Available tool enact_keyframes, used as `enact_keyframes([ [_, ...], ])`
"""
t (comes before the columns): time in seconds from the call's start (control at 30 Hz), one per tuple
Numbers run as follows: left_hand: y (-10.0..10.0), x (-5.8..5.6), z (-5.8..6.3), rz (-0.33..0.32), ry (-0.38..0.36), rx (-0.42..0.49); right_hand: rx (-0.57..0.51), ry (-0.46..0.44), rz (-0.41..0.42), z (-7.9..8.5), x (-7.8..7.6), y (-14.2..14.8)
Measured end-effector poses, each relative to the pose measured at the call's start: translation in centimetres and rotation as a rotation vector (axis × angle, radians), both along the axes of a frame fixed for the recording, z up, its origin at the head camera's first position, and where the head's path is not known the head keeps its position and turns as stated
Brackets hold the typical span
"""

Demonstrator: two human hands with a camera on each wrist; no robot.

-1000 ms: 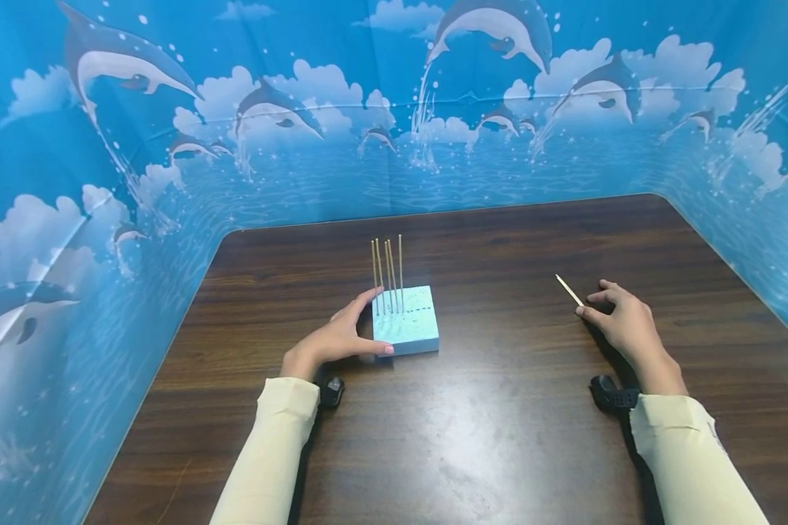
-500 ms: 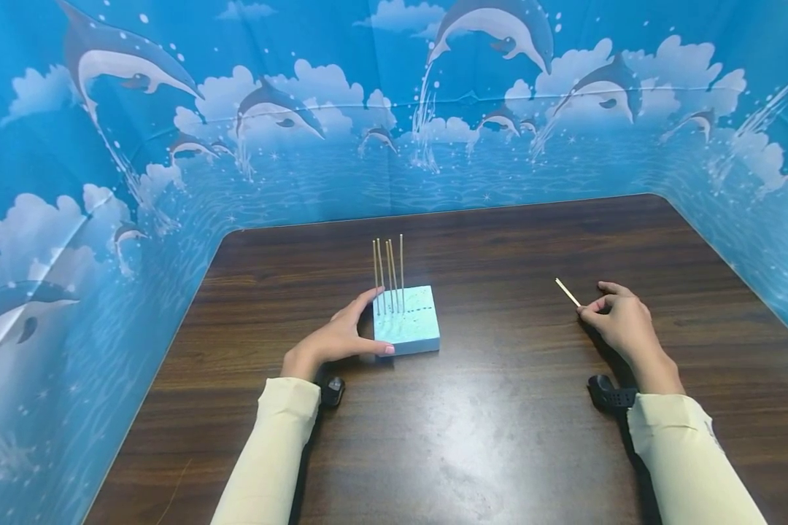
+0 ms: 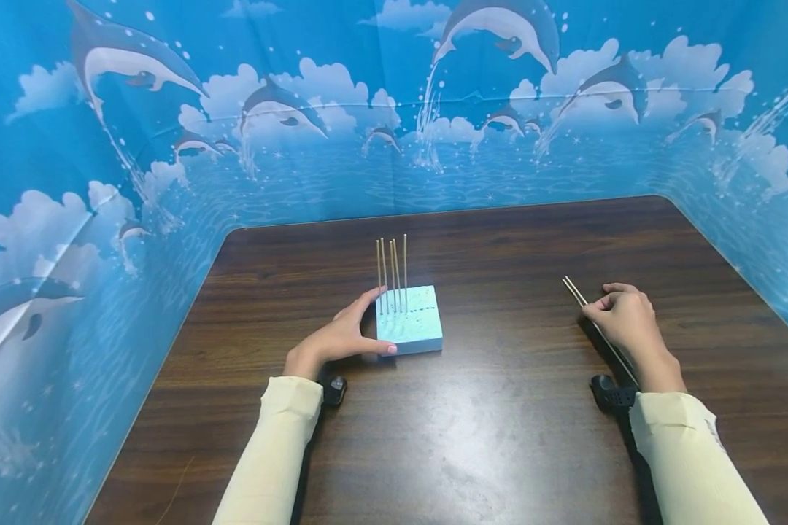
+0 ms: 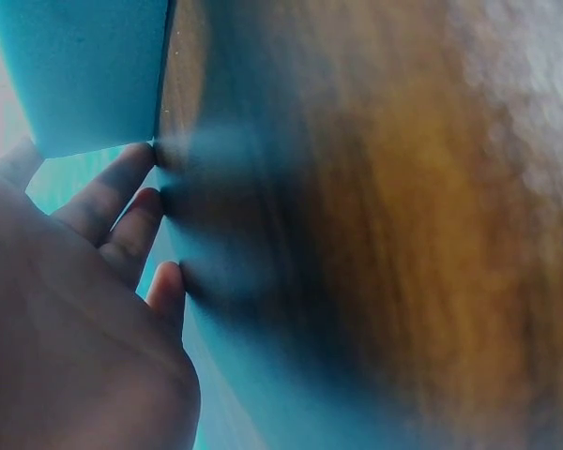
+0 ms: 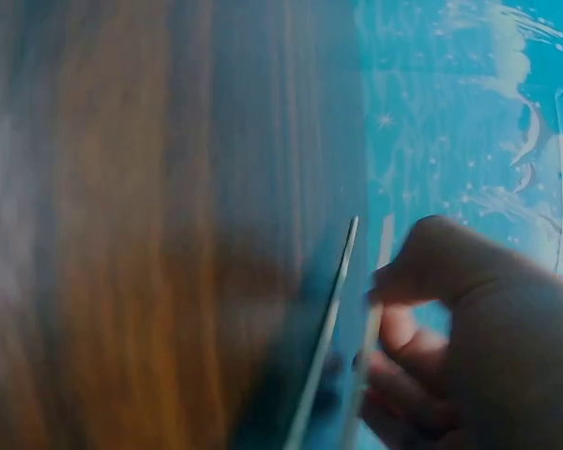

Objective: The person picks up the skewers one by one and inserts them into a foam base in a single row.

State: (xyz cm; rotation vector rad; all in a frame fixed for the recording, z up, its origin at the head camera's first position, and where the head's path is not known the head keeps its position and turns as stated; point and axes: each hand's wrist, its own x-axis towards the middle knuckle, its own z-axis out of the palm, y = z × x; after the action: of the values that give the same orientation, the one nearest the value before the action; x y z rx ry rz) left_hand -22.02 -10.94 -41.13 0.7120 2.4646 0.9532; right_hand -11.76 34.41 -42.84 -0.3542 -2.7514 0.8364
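A light blue foam block point(image 3: 415, 329) sits on the table left of centre. Several thin wooden sticks point(image 3: 405, 262) stand upright in its left half, and a row of small holes runs across the top. My left hand point(image 3: 335, 339) holds the block from the left, thumb along the near side and forefinger at the far corner. Out to the right, my right hand point(image 3: 624, 321) pinches a thin stick point(image 5: 372, 333) between thumb and forefinger. A second stick point(image 5: 326, 342) lies alongside it, close to the table in the right wrist view.
The dark wood table point(image 3: 486, 408) reaches back to a blue dolphin-print cloth point(image 3: 341, 175) that surrounds its far and side edges. A black wrist camera sits under each wrist, the right one point(image 3: 611, 394) just above the tabletop.
Where one stick tip showed ahead of my right hand, two sticks now show slightly apart. The right fingers have closed onto a stick. My left hand stays on the block.
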Motion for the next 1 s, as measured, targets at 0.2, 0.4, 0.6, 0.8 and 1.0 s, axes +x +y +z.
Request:
enact_keyframes([
  [0.2,0.0,0.1,0.0,0.011,-0.007,-0.026,-0.038,0.144,-0.036,2.5,-0.3,-1.8],
  [0.4,-0.1,0.1,0.1,0.014,-0.007,-0.007,-0.037,0.272,0.008,6.6,-1.9,-6.0],
  [0.6,0.0,0.1,0.0,0.004,-0.006,-0.009,-0.059,0.433,0.142,9.4,-3.5,-11.0],
  [0.8,0.1,0.0,-0.1,0.007,-0.005,-0.024,-0.164,0.486,0.278,10.7,-4.7,-15.3],
  [1.0,0.1,0.1,0.2,0.007,-0.001,-0.036,-0.213,0.488,0.382,11.3,-5.5,-18.3],
])
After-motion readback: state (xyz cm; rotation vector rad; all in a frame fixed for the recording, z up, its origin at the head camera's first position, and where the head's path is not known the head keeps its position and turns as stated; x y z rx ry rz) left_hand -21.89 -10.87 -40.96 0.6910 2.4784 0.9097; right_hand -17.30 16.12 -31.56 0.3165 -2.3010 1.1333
